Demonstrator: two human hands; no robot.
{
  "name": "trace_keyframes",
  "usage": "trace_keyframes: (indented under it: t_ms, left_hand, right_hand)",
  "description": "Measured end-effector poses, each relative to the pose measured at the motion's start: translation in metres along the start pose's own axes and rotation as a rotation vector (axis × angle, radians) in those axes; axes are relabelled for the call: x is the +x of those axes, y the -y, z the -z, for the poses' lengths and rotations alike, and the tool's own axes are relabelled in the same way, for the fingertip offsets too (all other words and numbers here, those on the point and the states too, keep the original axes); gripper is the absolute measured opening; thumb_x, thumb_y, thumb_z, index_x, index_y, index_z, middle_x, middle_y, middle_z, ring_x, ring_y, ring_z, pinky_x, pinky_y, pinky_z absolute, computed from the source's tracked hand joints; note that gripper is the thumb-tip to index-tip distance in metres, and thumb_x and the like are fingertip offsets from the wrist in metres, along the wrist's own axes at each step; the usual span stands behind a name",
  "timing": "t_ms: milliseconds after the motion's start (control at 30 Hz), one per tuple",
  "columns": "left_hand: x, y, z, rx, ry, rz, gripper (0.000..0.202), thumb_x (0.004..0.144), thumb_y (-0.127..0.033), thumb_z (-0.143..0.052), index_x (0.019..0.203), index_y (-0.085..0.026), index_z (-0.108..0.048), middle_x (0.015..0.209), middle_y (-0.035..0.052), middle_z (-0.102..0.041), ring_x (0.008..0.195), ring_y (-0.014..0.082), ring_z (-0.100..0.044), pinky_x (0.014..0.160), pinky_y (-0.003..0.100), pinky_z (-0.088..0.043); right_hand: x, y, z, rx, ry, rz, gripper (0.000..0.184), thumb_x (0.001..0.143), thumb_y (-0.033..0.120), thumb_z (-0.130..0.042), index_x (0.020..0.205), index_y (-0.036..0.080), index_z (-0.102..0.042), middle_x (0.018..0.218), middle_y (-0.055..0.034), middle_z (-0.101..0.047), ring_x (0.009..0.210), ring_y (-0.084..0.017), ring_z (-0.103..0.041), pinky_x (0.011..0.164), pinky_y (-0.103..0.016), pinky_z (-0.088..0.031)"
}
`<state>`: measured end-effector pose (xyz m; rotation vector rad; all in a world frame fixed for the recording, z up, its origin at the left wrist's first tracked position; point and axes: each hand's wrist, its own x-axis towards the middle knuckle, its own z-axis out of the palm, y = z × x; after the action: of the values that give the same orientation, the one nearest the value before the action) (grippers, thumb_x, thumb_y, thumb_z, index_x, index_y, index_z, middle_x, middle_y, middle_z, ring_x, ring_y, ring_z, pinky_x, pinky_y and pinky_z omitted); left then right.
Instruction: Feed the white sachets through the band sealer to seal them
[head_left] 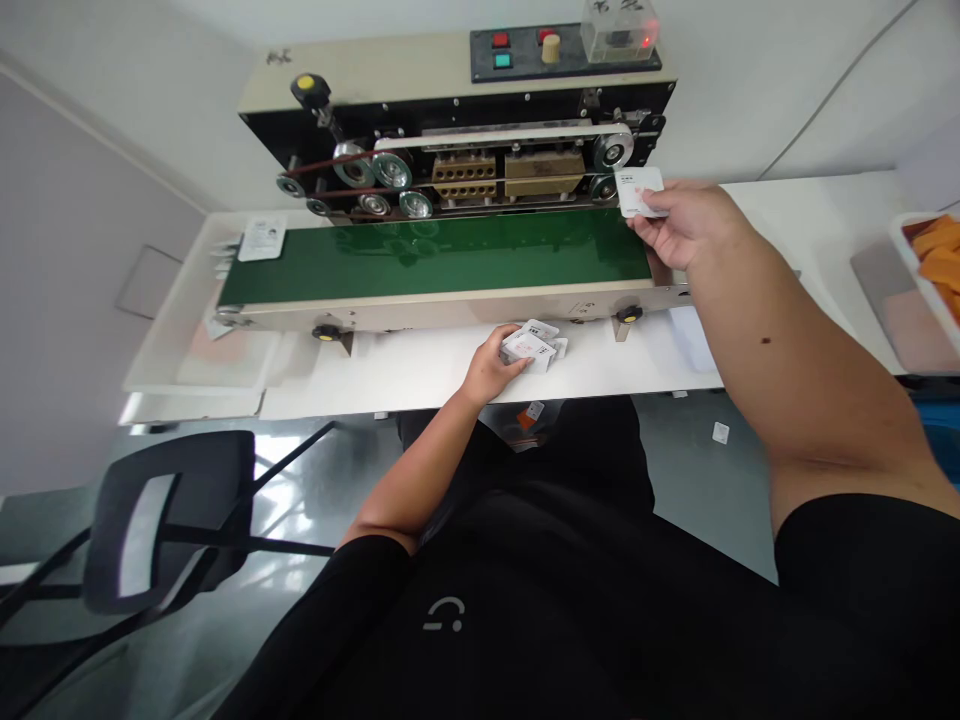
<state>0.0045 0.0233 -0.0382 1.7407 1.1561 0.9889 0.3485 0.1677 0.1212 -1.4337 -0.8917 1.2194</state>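
My right hand (686, 225) pinches a small white packet (639, 190) at the right end of the sealing machine (465, 130), just beside its roller and above the green conveyor belt (442, 255). My left hand (491, 365) is closed around a stack of small white packets (534, 346) on the white table (420, 370), in front of the belt's frame. Another white packet (262, 240) lies at the belt's left end.
A clear tray (199, 365) sits under the left end of the belt. At the far right stands a white bin with orange items (937, 260). A black chair (165, 520) is at lower left. Small packets (720, 432) lie on the floor.
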Motion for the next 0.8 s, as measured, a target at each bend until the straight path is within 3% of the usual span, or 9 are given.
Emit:
trace_keyframes:
  t_ms: [100, 200, 333, 400, 500, 567, 667, 800]
  left_hand:
    - [0.000, 0.001, 0.000, 0.009, 0.005, -0.001, 0.063, 0.082, -0.037, -0.088, 0.137, -0.022, -0.062, 0.137, 0.0116, -0.073, 0.124, 0.0283, -0.072, 0.107, 0.039, -0.057]
    - [0.000, 0.001, 0.000, 0.020, 0.010, 0.006, 0.062, 0.083, -0.036, -0.087, 0.138, -0.023, -0.062, 0.136, 0.0110, -0.074, 0.123, 0.0280, -0.072, 0.106, 0.039, -0.057]
    - [-0.001, -0.001, 0.001, 0.020, 0.015, 0.014, 0.062, 0.083, -0.036, -0.087, 0.138, -0.023, -0.062, 0.136, 0.0111, -0.074, 0.124, 0.0287, -0.072, 0.106, 0.040, -0.057]
    - [-0.001, -0.002, 0.001, 0.010, 0.020, 0.022, 0.062, 0.083, -0.036, -0.087, 0.138, -0.023, -0.062, 0.135, 0.0111, -0.074, 0.123, 0.0290, -0.073, 0.105, 0.040, -0.058]
    - [-0.001, -0.003, 0.001, -0.010, 0.028, 0.025, 0.062, 0.083, -0.035, -0.087, 0.138, -0.023, -0.062, 0.135, 0.0113, -0.075, 0.123, 0.0289, -0.073, 0.105, 0.040, -0.058]
    - [-0.001, -0.004, 0.000, -0.021, 0.028, 0.026, 0.062, 0.083, -0.035, -0.087, 0.138, -0.023, -0.062, 0.136, 0.0111, -0.074, 0.124, 0.0288, -0.073, 0.106, 0.040, -0.058]
    - [0.000, -0.003, 0.000, -0.033, 0.015, 0.031, 0.062, 0.081, -0.037, -0.088, 0.136, -0.024, -0.063, 0.138, 0.0105, -0.073, 0.125, 0.0289, -0.072, 0.107, 0.039, -0.057]
    - [0.001, 0.002, 0.000, -0.072, -0.007, 0.024, 0.064, 0.081, -0.041, -0.089, 0.136, -0.024, -0.062, 0.139, 0.0105, -0.072, 0.128, 0.0296, -0.070, 0.110, 0.040, -0.056]
  right_hand:
    - [0.023, -0.010, -0.011, 0.051, 0.124, 0.058, 0.031, 0.107, 0.012, -0.057, 0.131, -0.001, -0.044, 0.135, -0.0194, -0.061, 0.091, -0.002, -0.070, 0.077, -0.016, -0.057]
    - [0.018, -0.009, -0.025, 0.023, 0.156, 0.076, 0.039, 0.109, 0.020, -0.059, 0.137, -0.001, -0.042, 0.126, -0.0165, -0.066, 0.088, -0.003, -0.072, 0.076, -0.016, -0.057]
    - [-0.041, -0.008, -0.036, -0.157, -0.026, 0.123, 0.050, 0.109, 0.029, -0.063, 0.147, 0.006, -0.041, 0.124, -0.0163, -0.069, 0.076, -0.005, -0.074, 0.071, -0.018, -0.059]
    - [-0.087, -0.020, -0.037, -0.205, -0.135, 0.274, 0.045, 0.106, 0.027, -0.068, 0.144, 0.011, -0.048, 0.126, -0.0145, -0.070, 0.071, -0.005, -0.074, 0.064, -0.016, -0.058]
    - [-0.154, -0.064, -0.035, -0.171, -0.194, 0.564, 0.027, 0.103, 0.032, -0.071, 0.121, 0.015, -0.062, 0.108, -0.0080, -0.073, 0.065, -0.008, -0.071, 0.054, -0.017, -0.055]
    - [-0.186, -0.104, -0.035, -0.197, -0.192, 0.635, 0.025, 0.100, 0.040, -0.073, 0.107, 0.017, -0.067, 0.091, -0.0043, -0.072, 0.064, -0.011, -0.070, 0.056, -0.022, -0.057]
    - [-0.205, -0.160, -0.040, -0.262, -0.186, 0.512, 0.028, 0.098, 0.046, -0.071, 0.104, 0.019, -0.068, 0.088, -0.0040, -0.070, 0.066, -0.012, -0.067, 0.058, -0.025, -0.055]
    - [-0.193, -0.202, -0.049, -0.366, -0.079, 0.301, 0.040, 0.089, 0.042, -0.075, 0.124, 0.023, -0.070, 0.116, -0.0071, -0.073, 0.078, -0.013, -0.063, 0.062, -0.025, -0.051]
